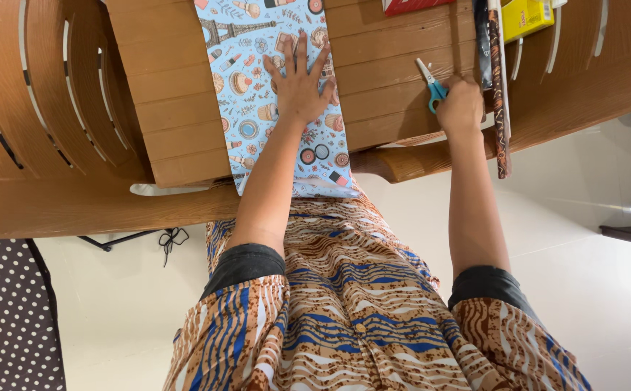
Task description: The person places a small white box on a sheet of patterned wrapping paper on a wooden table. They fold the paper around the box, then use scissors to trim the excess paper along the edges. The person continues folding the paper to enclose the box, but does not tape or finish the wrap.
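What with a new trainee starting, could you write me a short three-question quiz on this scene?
1. True or false: the left hand lies flat on the patterned wrapping paper.
2. What does the right hand grip? A) blue-handled scissors B) a pen C) a tape roll
3. Fill in: the paper lies on a slatted ___ table.
Key: 1 true; 2 A; 3 wooden.
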